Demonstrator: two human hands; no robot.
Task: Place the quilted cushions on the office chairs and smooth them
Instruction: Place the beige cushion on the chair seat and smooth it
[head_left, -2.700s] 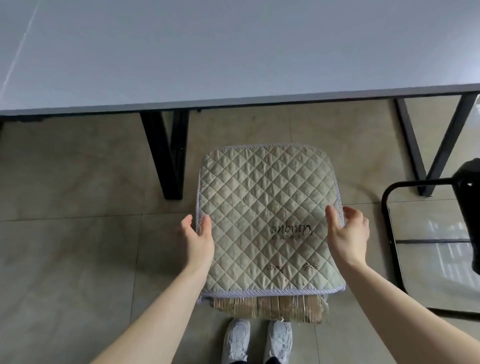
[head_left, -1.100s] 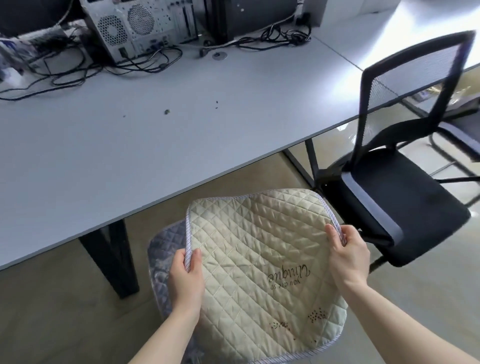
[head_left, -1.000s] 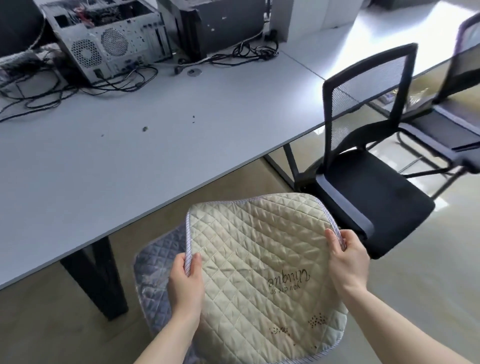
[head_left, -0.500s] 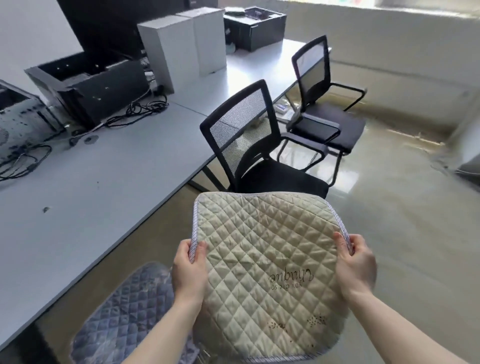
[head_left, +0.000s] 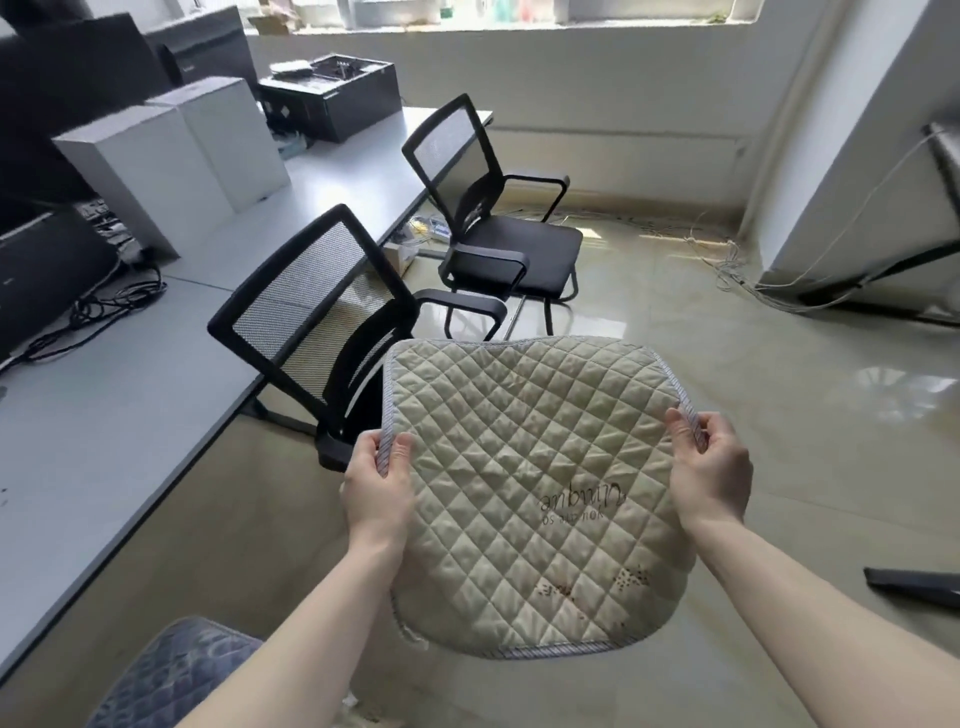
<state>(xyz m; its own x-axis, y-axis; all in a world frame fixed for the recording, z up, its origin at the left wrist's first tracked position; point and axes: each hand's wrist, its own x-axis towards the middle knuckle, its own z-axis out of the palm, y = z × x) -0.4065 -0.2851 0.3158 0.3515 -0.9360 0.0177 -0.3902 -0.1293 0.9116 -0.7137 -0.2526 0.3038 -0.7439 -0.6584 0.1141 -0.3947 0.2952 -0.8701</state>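
I hold a beige quilted cushion (head_left: 524, 467) with striped piping flat in the air in front of me. My left hand (head_left: 378, 486) pinches its left edge and my right hand (head_left: 709, 470) pinches its right edge. Just beyond it stands a black mesh-back office chair (head_left: 311, 306); the cushion hides its seat. A second black office chair (head_left: 498, 228) with a bare seat stands farther back by the desk. A blue-grey quilted cushion (head_left: 176, 670) lies low at the bottom left.
A long grey desk (head_left: 130, 395) runs along the left, carrying white boxes (head_left: 171, 156), black computer cases and cables. Loose white cables (head_left: 727, 260) trail on the glossy tiled floor at the right, near a black stand. A dark object (head_left: 909, 584) lies on the floor at the far right.
I have lifted the beige cushion off the stack and turned right, from facing the desk to facing the two chairs. Both hands keep their grip on its edges.
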